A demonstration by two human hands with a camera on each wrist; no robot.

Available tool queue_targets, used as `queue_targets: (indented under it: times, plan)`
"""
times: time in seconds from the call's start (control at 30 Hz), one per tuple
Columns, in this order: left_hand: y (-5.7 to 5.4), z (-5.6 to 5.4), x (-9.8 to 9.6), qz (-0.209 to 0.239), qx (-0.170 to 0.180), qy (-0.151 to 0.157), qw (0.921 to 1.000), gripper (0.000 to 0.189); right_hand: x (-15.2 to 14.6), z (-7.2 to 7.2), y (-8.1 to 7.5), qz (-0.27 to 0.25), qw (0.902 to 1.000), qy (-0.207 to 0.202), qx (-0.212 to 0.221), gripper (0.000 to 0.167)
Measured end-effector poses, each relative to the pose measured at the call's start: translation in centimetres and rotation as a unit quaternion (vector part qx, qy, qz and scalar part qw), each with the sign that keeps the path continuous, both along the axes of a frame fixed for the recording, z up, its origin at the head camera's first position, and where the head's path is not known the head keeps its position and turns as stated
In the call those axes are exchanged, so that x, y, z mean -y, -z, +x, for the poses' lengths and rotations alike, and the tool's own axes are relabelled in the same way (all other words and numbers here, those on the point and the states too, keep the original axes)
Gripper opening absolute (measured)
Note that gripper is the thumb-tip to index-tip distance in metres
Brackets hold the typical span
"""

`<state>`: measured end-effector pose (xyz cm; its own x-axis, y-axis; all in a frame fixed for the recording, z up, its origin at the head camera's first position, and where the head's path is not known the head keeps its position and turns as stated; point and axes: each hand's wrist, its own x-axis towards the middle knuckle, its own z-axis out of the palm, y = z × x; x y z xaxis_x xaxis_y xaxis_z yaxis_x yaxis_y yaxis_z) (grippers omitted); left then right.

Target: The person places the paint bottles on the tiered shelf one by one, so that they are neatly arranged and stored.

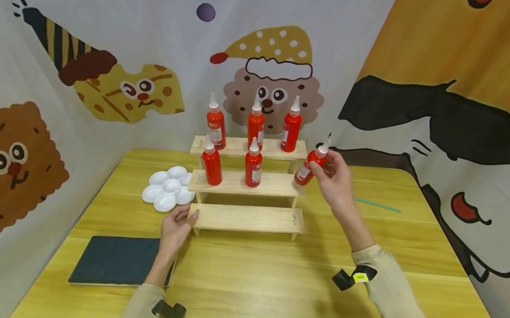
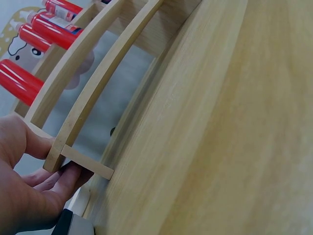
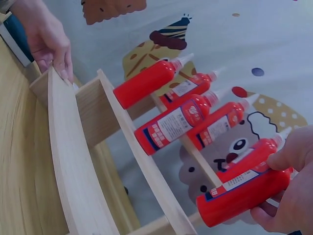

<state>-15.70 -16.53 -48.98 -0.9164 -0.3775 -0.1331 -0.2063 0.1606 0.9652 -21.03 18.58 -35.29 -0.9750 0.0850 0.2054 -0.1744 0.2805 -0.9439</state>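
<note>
My right hand (image 1: pixel 339 185) grips a red paint bottle (image 1: pixel 305 172) with a white nozzle cap. The bottle tilts, its base close by the right end of the middle step. In the right wrist view, thumb and fingers wrap the upper part of this bottle (image 3: pixel 239 199). My left hand (image 1: pixel 174 230) pinches the left end of the lowest step of a three-step wooden display stand (image 1: pixel 249 219), thumb on top and fingers beneath, as the left wrist view shows. Two similar bottles stand on the middle step, one of them a plain-sided bottle (image 1: pixel 211 167). Three more line the top step.
A white flower-shaped paint palette (image 1: pixel 171 186) lies left of the stand. Nearer, a dark flat book (image 1: pixel 116 261) is partly covered by the left forearm. A thin green stick (image 1: pixel 378 205) lies to the right. Printed cartoon cloth (image 1: pixel 167 12) hangs behind the wooden table.
</note>
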Motion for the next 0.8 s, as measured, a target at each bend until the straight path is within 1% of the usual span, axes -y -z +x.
queue_targets:
  times: [0.27, 0.4, 0.5, 0.63, 0.7, 0.77, 0.8]
  plan:
    - [0.1, 0.5, 0.0, 0.003, 0.001, 0.001, 1.0000, 0.038, 2.0, -0.8, 0.3, 0.002, 0.9989, -0.043, 0.018, 0.048]
    - [0.0, 0.5, -0.1, 0.009, 0.001, 0.005, 0.9999, 0.037, 2.6, -0.9, 0.4, 0.009, 0.9981, -0.050, 0.035, 0.048]
    - [-0.1, 0.5, -0.2, 0.015, 0.002, 0.008, 0.9999, 0.037, 2.9, -0.9, 0.5, 0.017, 0.9978, -0.051, 0.040, 0.048]
    - [-0.2, 0.5, -0.3, 0.017, 0.006, 0.010, 0.9998, 0.037, 3.1, -0.9, 0.6, 0.030, 0.9976, -0.055, 0.028, 0.048]
    - [-0.3, 0.5, -0.3, 0.012, 0.008, 0.015, 0.9998, 0.037, 3.2, -0.8, 0.7, 0.042, 0.9975, -0.054, 0.018, 0.049]
    - [-0.5, 0.5, -0.3, -0.003, 0.012, 0.029, 0.9995, 0.039, 3.2, -0.7, 0.8, 0.053, 0.9971, -0.054, 0.007, 0.049]
    - [-0.6, 0.5, -0.2, -0.011, 0.015, 0.042, 0.9989, 0.042, 3.1, -0.7, 0.8, 0.058, 0.9968, -0.054, 0.002, 0.050]
